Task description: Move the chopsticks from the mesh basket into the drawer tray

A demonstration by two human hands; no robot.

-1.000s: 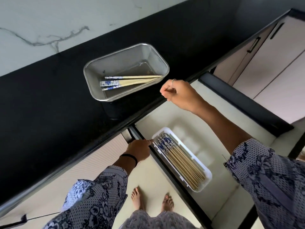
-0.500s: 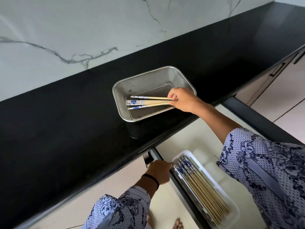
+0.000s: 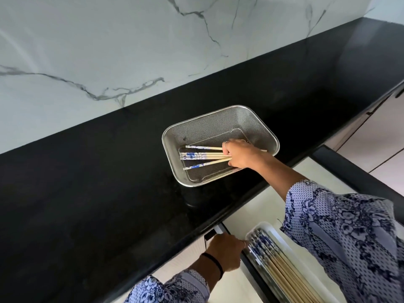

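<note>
A steel mesh basket sits on the black counter. Several wooden chopsticks with blue-and-white ends lie in it, pointing left. My right hand reaches into the basket with its fingers closed around the bare wooden ends of the chopsticks. Below the counter an open drawer holds a white tray filled with several more chopsticks. My left hand grips the top edge of the drawer's front panel, just left of the tray.
The black counter runs along a white marble wall. Cabinet doors with dark handles stand at the right. The black counter lip overhangs the open drawer.
My right hand went from above the drawer into the basket and closed over the chopsticks' wooden ends. The view has shifted upward. My left hand stays on the drawer front.
</note>
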